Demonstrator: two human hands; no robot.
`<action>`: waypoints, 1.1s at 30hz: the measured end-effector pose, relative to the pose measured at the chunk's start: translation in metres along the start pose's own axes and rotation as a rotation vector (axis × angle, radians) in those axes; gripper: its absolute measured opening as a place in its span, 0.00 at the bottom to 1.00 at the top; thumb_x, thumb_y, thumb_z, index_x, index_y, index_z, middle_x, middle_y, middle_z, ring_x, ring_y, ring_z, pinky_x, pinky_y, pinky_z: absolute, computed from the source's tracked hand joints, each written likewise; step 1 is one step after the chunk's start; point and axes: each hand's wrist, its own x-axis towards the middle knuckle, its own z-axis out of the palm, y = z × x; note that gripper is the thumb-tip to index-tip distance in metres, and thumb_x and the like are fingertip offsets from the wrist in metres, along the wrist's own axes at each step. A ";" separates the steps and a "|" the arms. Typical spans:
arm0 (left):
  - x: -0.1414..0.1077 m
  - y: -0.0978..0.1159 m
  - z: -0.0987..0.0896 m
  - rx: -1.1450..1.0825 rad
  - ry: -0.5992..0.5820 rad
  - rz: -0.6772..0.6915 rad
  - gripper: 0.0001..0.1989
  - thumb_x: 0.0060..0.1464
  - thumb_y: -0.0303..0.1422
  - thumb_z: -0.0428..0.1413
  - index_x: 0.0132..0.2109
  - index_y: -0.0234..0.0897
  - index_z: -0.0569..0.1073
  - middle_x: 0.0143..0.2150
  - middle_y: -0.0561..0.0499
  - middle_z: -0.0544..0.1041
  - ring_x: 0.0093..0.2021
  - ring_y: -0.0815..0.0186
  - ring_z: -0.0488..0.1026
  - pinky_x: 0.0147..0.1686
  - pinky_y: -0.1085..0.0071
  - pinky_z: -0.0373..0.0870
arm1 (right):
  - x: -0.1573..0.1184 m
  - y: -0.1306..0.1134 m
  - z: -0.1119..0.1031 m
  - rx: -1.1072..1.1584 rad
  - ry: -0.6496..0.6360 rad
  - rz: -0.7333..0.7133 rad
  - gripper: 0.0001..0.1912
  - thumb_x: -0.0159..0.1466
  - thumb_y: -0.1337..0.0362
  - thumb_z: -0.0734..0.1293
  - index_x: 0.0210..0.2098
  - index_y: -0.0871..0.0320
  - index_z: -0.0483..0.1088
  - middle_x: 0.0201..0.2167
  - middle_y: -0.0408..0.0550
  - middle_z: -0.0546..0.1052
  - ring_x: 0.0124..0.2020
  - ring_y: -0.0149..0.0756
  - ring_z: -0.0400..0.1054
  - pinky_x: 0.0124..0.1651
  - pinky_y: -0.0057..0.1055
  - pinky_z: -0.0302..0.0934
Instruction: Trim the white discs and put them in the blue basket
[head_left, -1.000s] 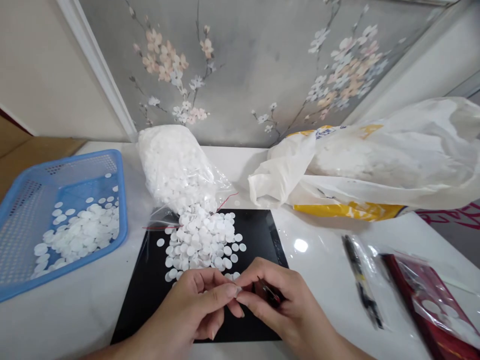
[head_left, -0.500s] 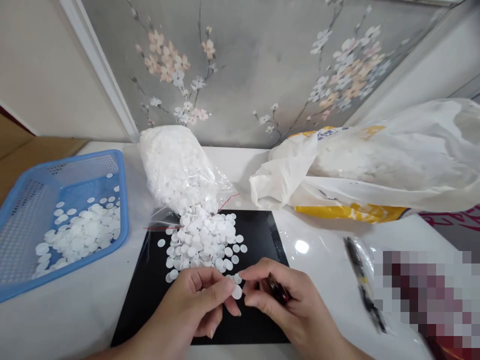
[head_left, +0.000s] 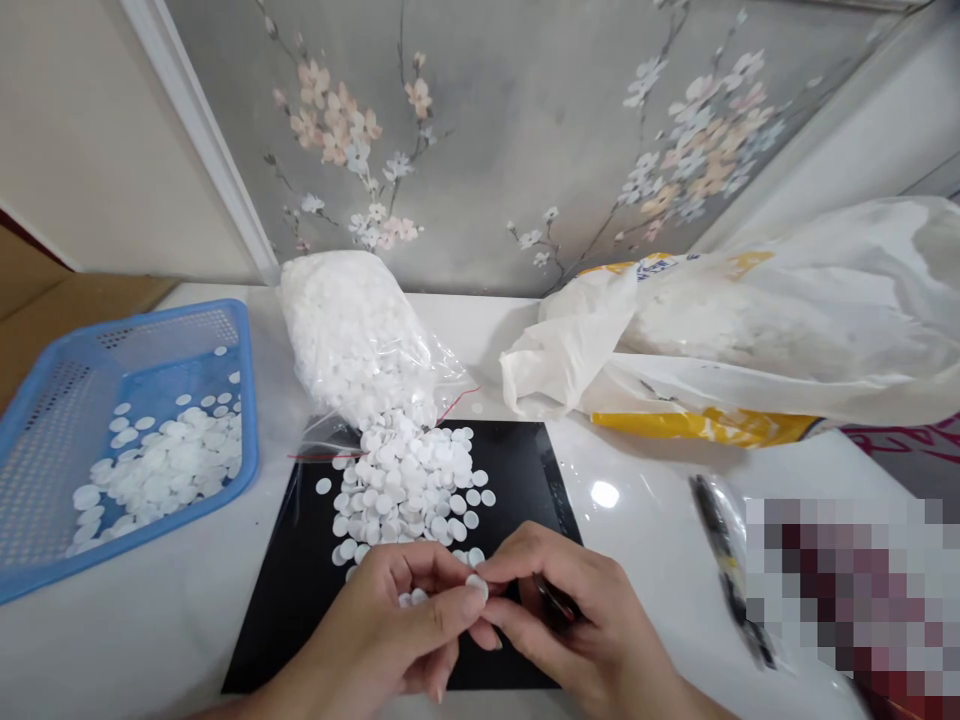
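Observation:
Between the thumb and index finger of my left hand (head_left: 397,610) is a small round white disc (head_left: 478,587). A few more white discs (head_left: 412,597) show inside the curled fingers of that hand. The thumb and index fingertips of my right hand (head_left: 585,610) meet at the disc's right edge. Tucked in my right palm is a small dark tool (head_left: 556,602) with a reddish part, mostly hidden by the fingers. Both hands are over a black mat (head_left: 277,610), just in front of a heap of white discs (head_left: 412,480).
A clear plastic bag (head_left: 345,320) full of discs spills onto the mat. On the left stands a blue basket (head_left: 251,420) with discs inside. A white and yellow plastic bag (head_left: 720,370) lies at the back right, with black pens (head_left: 724,560) in front of it.
My right fingertips have closed in on the disc in my left hand, where a gap was before. The disc is more tilted now, and discs show in my left palm.

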 end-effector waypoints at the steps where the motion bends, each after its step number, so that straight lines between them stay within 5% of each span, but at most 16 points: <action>1: 0.000 0.000 0.000 -0.012 0.002 -0.004 0.17 0.46 0.44 0.65 0.30 0.33 0.73 0.27 0.51 0.78 0.16 0.80 0.59 0.18 0.78 0.46 | -0.001 0.001 -0.001 -0.024 0.001 -0.020 0.04 0.65 0.65 0.67 0.38 0.57 0.73 0.27 0.43 0.74 0.22 0.27 0.64 0.25 0.23 0.60; 4: 0.002 -0.001 -0.001 -0.035 0.006 -0.010 0.15 0.49 0.42 0.62 0.31 0.34 0.73 0.28 0.51 0.79 0.15 0.81 0.59 0.17 0.79 0.43 | -0.003 0.002 -0.004 -0.106 -0.006 -0.043 0.16 0.68 0.62 0.62 0.54 0.56 0.69 0.33 0.47 0.72 0.24 0.29 0.66 0.25 0.23 0.63; 6: 0.003 -0.002 -0.002 -0.025 0.015 -0.008 0.14 0.50 0.42 0.62 0.30 0.34 0.71 0.28 0.51 0.79 0.14 0.81 0.59 0.16 0.78 0.42 | -0.005 0.000 -0.007 -0.172 -0.006 -0.064 0.24 0.71 0.63 0.56 0.66 0.53 0.56 0.36 0.48 0.71 0.30 0.32 0.69 0.31 0.25 0.68; 9: 0.002 -0.003 -0.004 -0.007 0.039 -0.001 0.14 0.50 0.41 0.61 0.29 0.34 0.70 0.27 0.51 0.79 0.14 0.81 0.59 0.17 0.79 0.43 | -0.010 -0.001 -0.008 -0.284 -0.016 -0.140 0.28 0.73 0.64 0.54 0.70 0.49 0.44 0.36 0.47 0.71 0.33 0.32 0.70 0.37 0.25 0.69; 16: 0.001 -0.005 -0.006 -0.020 0.004 0.032 0.12 0.52 0.39 0.59 0.32 0.33 0.72 0.28 0.51 0.79 0.16 0.81 0.59 0.18 0.79 0.46 | -0.015 0.002 -0.006 -0.377 -0.079 -0.228 0.27 0.70 0.70 0.58 0.67 0.54 0.53 0.31 0.47 0.71 0.29 0.32 0.68 0.30 0.24 0.67; 33: -0.003 -0.001 -0.001 0.035 -0.020 0.110 0.15 0.53 0.42 0.60 0.30 0.34 0.71 0.26 0.53 0.77 0.15 0.80 0.60 0.18 0.79 0.50 | -0.015 0.001 -0.004 -0.360 -0.063 -0.213 0.27 0.67 0.72 0.60 0.65 0.54 0.59 0.30 0.49 0.74 0.29 0.34 0.70 0.29 0.26 0.68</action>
